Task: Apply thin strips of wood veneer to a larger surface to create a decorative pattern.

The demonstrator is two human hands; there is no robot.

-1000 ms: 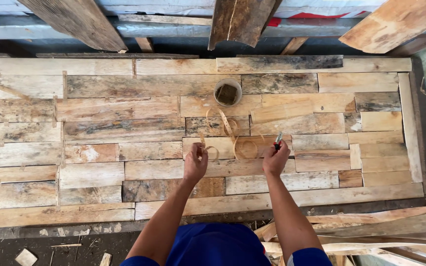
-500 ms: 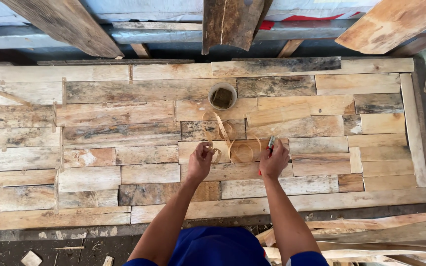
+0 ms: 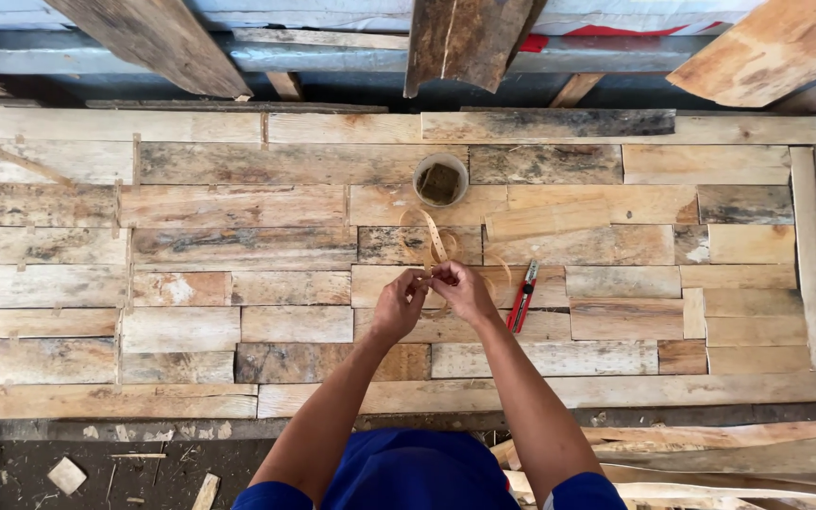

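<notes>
Thin pale wooden strip [image 3: 435, 238], curling into loops, is pinched between your two hands above the middle of the patchwork wooden panel [image 3: 238, 246]. Your left hand [image 3: 400, 304] has its fingers closed on the strip's near end, and your right hand [image 3: 463, 289] meets it there, fingertips clamped on the same spot, so the two hands are touching (thumbs and forefingers bunched together). From that grip the strip rises away from you in a narrow band and coils loosely over the boards towards the small round container [image 3: 441, 178], which stands on the panel just beyond the loops and holds something dark. Just beside your right hand, to its right, a red and black hand tool [image 3: 523, 297] lies flat on the boards, clear of your fingers. The panel itself is made of many short planks in pale, brown and grey tones, fitted in rows. Rough dark planks [image 3: 465, 38] lean over its far edge, and long pale offcuts [image 3: 710, 444] lie at your right, near its closest edge.
</notes>
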